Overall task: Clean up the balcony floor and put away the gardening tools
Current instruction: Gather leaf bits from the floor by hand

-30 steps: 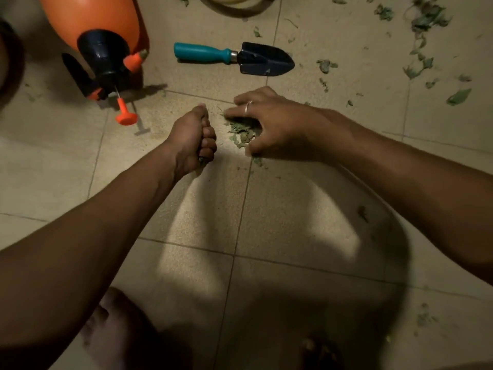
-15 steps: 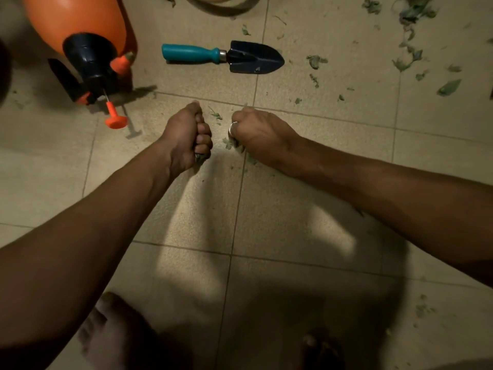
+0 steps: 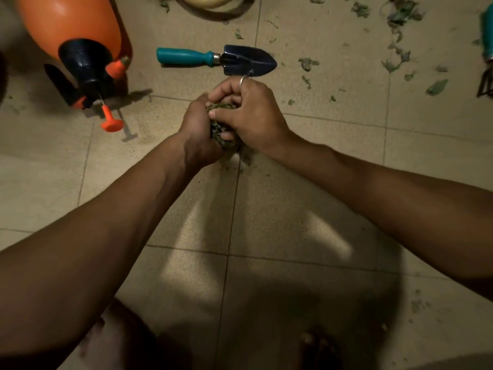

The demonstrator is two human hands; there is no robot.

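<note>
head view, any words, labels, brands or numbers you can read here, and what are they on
No text can be read.
Orange sprayer: no label; faint marks on its dark cap are too blurred to read.
Trowel: no lettering shows.
Left hand and right hand grip only a leaf clump: no print.
</note>
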